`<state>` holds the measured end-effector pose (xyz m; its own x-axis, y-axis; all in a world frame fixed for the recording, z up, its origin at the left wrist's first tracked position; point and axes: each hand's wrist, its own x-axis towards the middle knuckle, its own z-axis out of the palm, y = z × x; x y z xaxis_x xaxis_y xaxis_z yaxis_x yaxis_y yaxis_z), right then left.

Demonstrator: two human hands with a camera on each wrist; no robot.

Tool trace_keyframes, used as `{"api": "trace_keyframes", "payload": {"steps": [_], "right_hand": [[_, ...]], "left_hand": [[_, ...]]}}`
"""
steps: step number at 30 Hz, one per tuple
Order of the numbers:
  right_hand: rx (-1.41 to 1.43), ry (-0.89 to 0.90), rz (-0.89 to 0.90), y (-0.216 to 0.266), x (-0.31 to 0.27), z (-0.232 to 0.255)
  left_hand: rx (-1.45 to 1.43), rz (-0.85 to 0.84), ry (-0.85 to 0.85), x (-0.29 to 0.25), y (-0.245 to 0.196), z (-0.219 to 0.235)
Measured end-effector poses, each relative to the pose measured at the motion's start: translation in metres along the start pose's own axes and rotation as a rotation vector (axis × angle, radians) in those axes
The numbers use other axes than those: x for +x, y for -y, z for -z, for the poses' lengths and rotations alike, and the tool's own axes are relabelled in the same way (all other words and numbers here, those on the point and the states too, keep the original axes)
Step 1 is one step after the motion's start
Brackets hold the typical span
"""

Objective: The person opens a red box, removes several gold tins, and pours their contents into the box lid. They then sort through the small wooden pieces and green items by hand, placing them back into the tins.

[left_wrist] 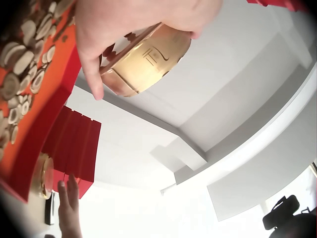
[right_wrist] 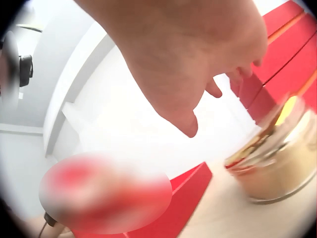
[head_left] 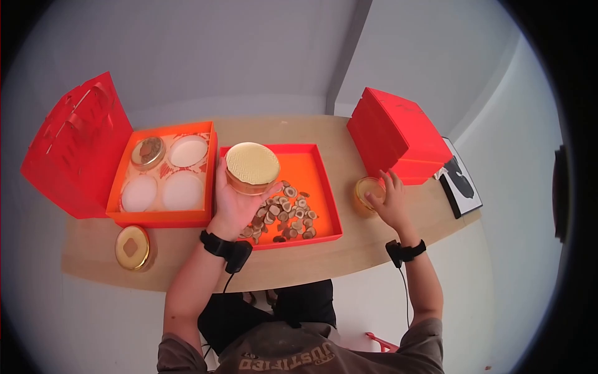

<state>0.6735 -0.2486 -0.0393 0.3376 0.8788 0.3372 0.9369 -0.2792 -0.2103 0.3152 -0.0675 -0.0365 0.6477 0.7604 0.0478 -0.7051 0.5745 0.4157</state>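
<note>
My left hand [head_left: 235, 204] grips a round gold tin [head_left: 252, 163] above the left part of an orange-lined red tray [head_left: 305, 169]; fingers and thumb curl round its side, and characters show on its wall [left_wrist: 151, 59] in the left wrist view. Brown-edged round slices [head_left: 286, 212] lie loose in the tray. To the right, my right hand [head_left: 393, 202] hovers beside a gold-coloured round container [head_left: 367, 192], with relaxed fingers. The right wrist view shows a gap between that hand [right_wrist: 198, 59] and the container [right_wrist: 277, 173].
An orange-rimmed box [head_left: 213, 168] at left holds one jar [head_left: 148, 151] among round recesses. A red bag [head_left: 81, 149] stands beside it. Another gold tin [head_left: 132, 247] sits near the front edge. Red boxes [head_left: 398, 134] and a black-framed picture [head_left: 462, 181] are at right.
</note>
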Motion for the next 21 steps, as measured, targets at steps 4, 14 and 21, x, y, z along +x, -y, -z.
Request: {"api": "trace_keyframes", "payload": {"steps": [4, 14, 21], "right_hand": [[0.431, 0.058, 0.082, 0.047, 0.017, 0.005], [1.539, 0.709, -0.155, 0.139, 0.071, -0.048], [1.678, 0.589, -0.317, 0.114, 0.078, -0.038]], "left_hand": [[0.038, 0.048, -0.011, 0.000, 0.001, -0.002], [0.377, 0.048, -0.022, 0.018, 0.037, -0.015], [0.917, 0.231, -0.139, 0.044, 0.035, -0.027]]}}
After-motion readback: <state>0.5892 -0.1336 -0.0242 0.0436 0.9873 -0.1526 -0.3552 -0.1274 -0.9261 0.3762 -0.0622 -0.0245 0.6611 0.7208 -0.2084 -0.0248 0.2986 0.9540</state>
